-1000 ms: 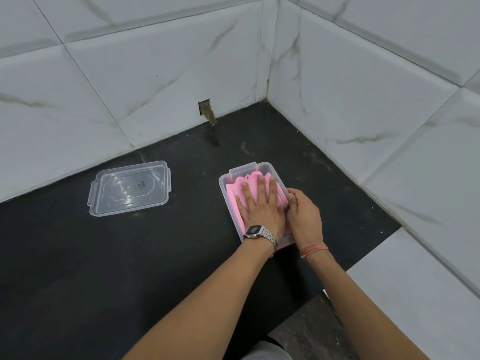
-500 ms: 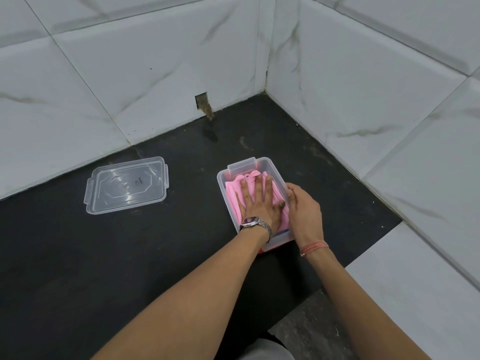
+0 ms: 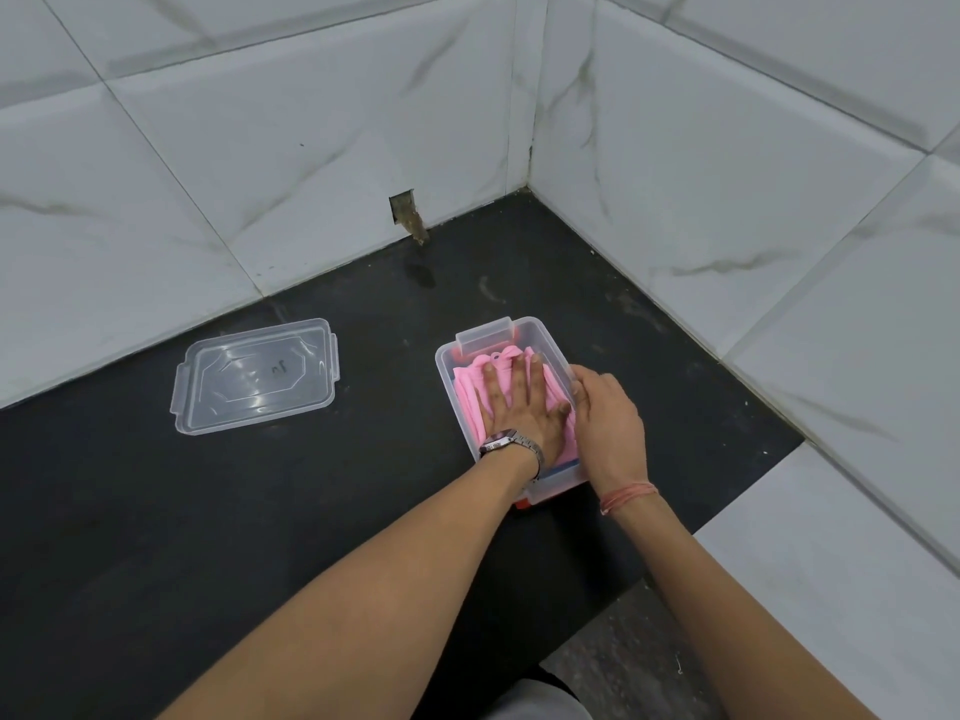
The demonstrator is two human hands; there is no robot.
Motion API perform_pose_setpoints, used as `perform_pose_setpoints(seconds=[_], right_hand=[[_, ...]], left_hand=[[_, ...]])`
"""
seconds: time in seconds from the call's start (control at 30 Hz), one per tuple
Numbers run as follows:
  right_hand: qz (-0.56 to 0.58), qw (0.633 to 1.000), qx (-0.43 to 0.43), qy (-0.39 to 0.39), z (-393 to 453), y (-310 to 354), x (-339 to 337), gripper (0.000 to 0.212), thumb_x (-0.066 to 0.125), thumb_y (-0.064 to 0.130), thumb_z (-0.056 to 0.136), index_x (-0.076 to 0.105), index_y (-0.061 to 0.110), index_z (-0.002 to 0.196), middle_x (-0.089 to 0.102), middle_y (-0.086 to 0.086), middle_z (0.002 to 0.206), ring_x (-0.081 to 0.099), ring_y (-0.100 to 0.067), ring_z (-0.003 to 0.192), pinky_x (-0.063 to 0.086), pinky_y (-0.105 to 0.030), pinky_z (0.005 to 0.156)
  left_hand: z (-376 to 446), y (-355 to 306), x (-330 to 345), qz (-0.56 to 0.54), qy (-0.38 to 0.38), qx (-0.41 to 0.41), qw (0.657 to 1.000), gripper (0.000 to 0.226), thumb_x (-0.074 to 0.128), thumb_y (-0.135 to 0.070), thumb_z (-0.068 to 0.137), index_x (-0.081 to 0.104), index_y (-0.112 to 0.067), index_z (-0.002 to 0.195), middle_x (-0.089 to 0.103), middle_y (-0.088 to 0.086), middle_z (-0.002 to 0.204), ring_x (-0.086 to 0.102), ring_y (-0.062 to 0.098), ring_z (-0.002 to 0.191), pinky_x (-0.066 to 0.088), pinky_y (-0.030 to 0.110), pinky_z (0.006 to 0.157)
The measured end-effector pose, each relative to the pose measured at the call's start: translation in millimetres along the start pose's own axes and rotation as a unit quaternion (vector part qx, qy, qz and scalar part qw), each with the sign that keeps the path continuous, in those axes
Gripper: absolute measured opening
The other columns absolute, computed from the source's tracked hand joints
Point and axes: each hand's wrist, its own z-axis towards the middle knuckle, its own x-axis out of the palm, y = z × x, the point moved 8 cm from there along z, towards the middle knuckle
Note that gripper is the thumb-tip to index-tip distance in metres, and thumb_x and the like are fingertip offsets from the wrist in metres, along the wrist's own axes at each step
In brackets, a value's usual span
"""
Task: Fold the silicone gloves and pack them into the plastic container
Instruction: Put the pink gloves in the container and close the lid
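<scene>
A clear plastic container [image 3: 527, 330] stands on the black counter [image 3: 260, 511] near the corner of the tiled walls. Pink silicone gloves [image 3: 465, 389] lie folded inside it, filling most of the box. My left hand [image 3: 519, 407], with a metal watch on the wrist, lies flat on the gloves with fingers spread, pressing them down. My right hand [image 3: 605, 423] rests against the container's right rim, fingers curled at the wall next to the gloves. The near end of the container is hidden under my wrists.
The container's clear lid [image 3: 257, 376] lies flat on the counter to the left, apart from the box. White marble-look tiled walls [image 3: 701, 189] close in at the back and right. The counter's front edge drops off at the lower right.
My left hand has pushed the gloves lower into the container, so they sit below the rim. My right hand has stayed at the right wall.
</scene>
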Motion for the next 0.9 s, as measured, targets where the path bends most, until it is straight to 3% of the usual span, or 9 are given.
perform_pose_setpoints(seconds=[0.07, 0.13, 0.23, 0.3, 0.37, 0.43, 0.53, 0.7, 0.9], right_hand=[[-0.090, 0.995, -0.046, -0.020, -0.7, 13.2, -3.6, 0.038, 0.048, 0.016, 0.098, 0.051, 0.014, 0.137, 0.055, -0.008, 0.130, 0.053, -0.023, 0.115, 0.044, -0.034, 0.097], [-0.138, 0.984, -0.110, -0.031, -2.7, 31.4, -5.7, 0.045, 0.053, 0.014, 0.096, 0.047, 0.014, 0.141, 0.046, -0.008, 0.145, 0.045, -0.025, 0.128, 0.037, -0.038, 0.106], [-0.102, 0.964, -0.244, 0.035, -6.8, 63.2, 3.0, 0.050, 0.060, 0.007, 0.092, 0.047, 0.010, 0.141, 0.045, -0.010, 0.148, 0.046, -0.024, 0.132, 0.034, -0.034, 0.111], [-0.098, 0.944, -0.295, 0.114, -6.1, 78.3, 13.5, 0.054, 0.060, 0.004, 0.091, 0.044, 0.009, 0.142, 0.045, -0.009, 0.149, 0.044, -0.024, 0.135, 0.026, -0.030, 0.113], [-0.170, 0.907, -0.329, 0.202, -3.8, 84.0, 31.4, 0.065, 0.065, 0.018, 0.090, 0.036, 0.016, 0.148, 0.034, -0.005, 0.156, 0.033, -0.023, 0.142, 0.022, -0.033, 0.116], [-0.241, 0.862, -0.342, 0.285, -3.2, 81.0, 50.5, 0.081, 0.069, 0.035, 0.085, 0.024, 0.023, 0.151, 0.018, -0.005, 0.161, 0.017, -0.026, 0.148, 0.018, -0.045, 0.120], [-0.301, 0.824, -0.332, 0.348, -1.3, 72.4, 66.1, 0.102, 0.071, 0.048, 0.079, 0.004, 0.031, 0.153, 0.000, -0.005, 0.163, 0.001, -0.033, 0.149, 0.012, -0.057, 0.119], [-0.374, 0.792, -0.322, 0.360, -1.4, 62.9, 77.1, 0.122, 0.072, 0.065, 0.067, -0.012, 0.037, 0.151, -0.016, -0.004, 0.162, -0.009, -0.042, 0.147, 0.008, -0.064, 0.115], [-0.430, 0.776, -0.321, 0.331, -2.7, 61.6, 87.2, 0.128, 0.072, 0.069, 0.063, -0.016, 0.035, 0.149, -0.011, -0.007, 0.160, -0.004, -0.047, 0.145, 0.016, -0.067, 0.112]], left_hand=[[-3.2, -0.3, -5.6, -0.022, 0.030, -0.004, 0.999, 0.077, 0.024, -0.052, 0.098, -0.027, -0.021, 0.146, -0.031, 0.001, 0.156, -0.035, 0.039, 0.137, -0.024, 0.053, 0.107], [-8.0, -2.9, -22.6, -0.008, 0.024, 0.026, 0.999, 0.076, 0.031, -0.044, 0.097, -0.016, -0.018, 0.150, -0.017, 0.004, 0.160, -0.018, 0.038, 0.144, -0.010, 0.051, 0.116], [-27.5, 6.0, -74.7, 0.058, -0.146, 0.088, 0.984, 0.050, 0.038, -0.026, 0.097, 0.032, -0.012, 0.145, 0.034, 0.008, 0.152, 0.025, 0.031, 0.141, 0.022, 0.045, 0.116], [-41.5, 34.0, -95.8, 0.043, -0.212, 0.071, 0.974, 0.044, 0.048, -0.019, 0.094, 0.046, -0.017, 0.138, 0.041, 0.003, 0.148, 0.025, 0.028, 0.143, 0.027, 0.045, 0.114], [-49.2, 63.7, -98.0, 0.015, -0.203, 0.040, 0.978, 0.048, 0.053, -0.022, 0.092, 0.045, -0.025, 0.139, 0.036, -0.003, 0.152, 0.016, 0.027, 0.146, 0.026, 0.049, 0.112], [-53.8, 77.5, -94.5, 0.018, -0.172, 0.025, 0.985, 0.053, 0.057, -0.032, 0.091, 0.041, -0.028, 0.141, 0.030, -0.004, 0.155, 0.012, 0.027, 0.147, 0.027, 0.050, 0.111], [-52.4, 86.1, -95.6, -0.052, -0.174, 0.001, 0.983, 0.066, 0.065, -0.035, 0.086, 0.034, -0.028, 0.144, 0.021, 0.002, 0.158, 0.015, 0.027, 0.146, 0.032, 0.052, 0.109], [-42.8, 88.4, -94.2, -0.170, -0.137, -0.033, 0.975, 0.071, 0.064, -0.024, 0.087, 0.026, -0.018, 0.147, 0.035, 0.008, 0.150, 0.045, 0.028, 0.130, 0.042, 0.039, 0.100], [-39.9, 84.5, -98.2, -0.163, -0.140, -0.040, 0.976, 0.064, 0.060, -0.016, 0.090, 0.030, -0.012, 0.146, 0.038, 0.009, 0.147, 0.046, 0.028, 0.129, 0.040, 0.038, 0.101]])
